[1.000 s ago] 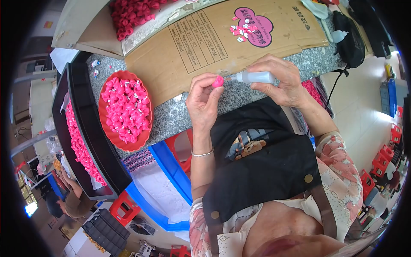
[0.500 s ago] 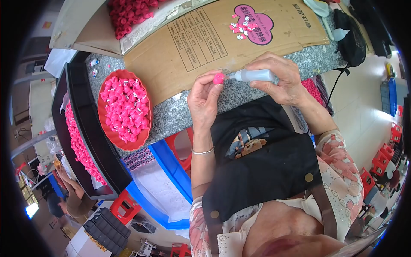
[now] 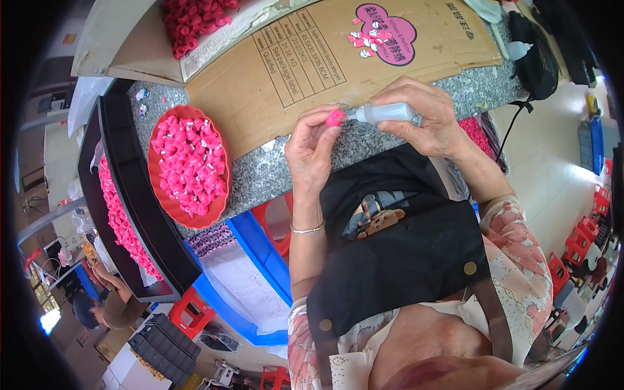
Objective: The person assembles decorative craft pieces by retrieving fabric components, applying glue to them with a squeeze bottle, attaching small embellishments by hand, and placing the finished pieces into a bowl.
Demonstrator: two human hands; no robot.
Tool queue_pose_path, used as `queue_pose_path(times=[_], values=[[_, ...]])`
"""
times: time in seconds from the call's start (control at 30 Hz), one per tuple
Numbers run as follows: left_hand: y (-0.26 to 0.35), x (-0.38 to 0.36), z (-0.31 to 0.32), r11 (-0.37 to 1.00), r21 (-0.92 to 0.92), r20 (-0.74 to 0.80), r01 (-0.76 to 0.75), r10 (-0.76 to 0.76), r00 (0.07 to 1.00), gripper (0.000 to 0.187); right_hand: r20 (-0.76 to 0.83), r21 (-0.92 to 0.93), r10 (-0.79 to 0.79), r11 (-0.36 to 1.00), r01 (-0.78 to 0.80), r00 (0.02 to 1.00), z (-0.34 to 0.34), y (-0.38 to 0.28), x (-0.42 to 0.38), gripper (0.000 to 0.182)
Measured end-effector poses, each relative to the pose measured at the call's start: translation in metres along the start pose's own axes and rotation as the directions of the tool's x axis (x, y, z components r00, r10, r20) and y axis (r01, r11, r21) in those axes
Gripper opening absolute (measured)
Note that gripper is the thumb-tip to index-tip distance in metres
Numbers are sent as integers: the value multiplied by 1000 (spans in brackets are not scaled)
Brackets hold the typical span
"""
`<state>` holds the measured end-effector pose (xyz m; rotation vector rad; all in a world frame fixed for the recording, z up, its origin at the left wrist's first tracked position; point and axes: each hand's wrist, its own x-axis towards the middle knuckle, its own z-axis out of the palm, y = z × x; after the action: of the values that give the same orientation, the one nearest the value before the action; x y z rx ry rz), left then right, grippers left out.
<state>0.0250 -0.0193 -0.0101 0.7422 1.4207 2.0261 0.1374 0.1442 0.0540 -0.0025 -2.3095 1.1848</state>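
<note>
Between thumb and fingertips, my left hand (image 3: 312, 146) pinches a small pink figure (image 3: 335, 117) above the front edge of the worktop. My right hand (image 3: 426, 117) is wrapped round a translucent squeeze bottle (image 3: 389, 113), held level with its thin nozzle pointing left, right at the pink figure. Under and behind both hands lies a flattened cardboard sheet (image 3: 240, 84). Several tiny pink and white pieces (image 3: 370, 41) lie near its printed flower. To the left, a red scalloped bowl (image 3: 155, 175) holds a heap of similar pink figures (image 3: 192, 166).
A black tray (image 3: 133, 162) of pink pieces stands at the far left. Behind is a box (image 3: 140, 62) with more pink pieces. A blue bin (image 3: 260, 260) sits below the worktop (image 3: 257, 182). A black bag (image 3: 533, 65) lies at the right end. Another person (image 3: 110, 305) sits lower left.
The pink figure has turned slightly in my left fingers, showing a different side. The bottle stays almost in place, its nozzle still at the figure.
</note>
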Motion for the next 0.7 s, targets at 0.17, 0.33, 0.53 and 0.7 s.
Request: queue_pose_path(times=[0.17, 0.33, 0.53, 0.7], values=[[-1, 1, -1, 1000, 1, -2, 1, -1, 1000, 18, -4, 8, 8, 1000, -8, 1000, 0, 2, 1, 23], [-1, 2, -1, 1000, 26, -4, 1, -1, 1000, 18, 0, 3, 17, 1000, -17, 1000, 0, 3, 2, 23], [-2, 1, -1, 1000, 24, -14, 19, -19, 1000, 19, -19, -16, 24, 1000, -25, 1000, 1, 7, 1, 21], [-8, 1, -5, 999, 14, -41, 43, -43, 998, 19, -104, 238, 171, 961, -142, 980, -6, 21, -13, 31]])
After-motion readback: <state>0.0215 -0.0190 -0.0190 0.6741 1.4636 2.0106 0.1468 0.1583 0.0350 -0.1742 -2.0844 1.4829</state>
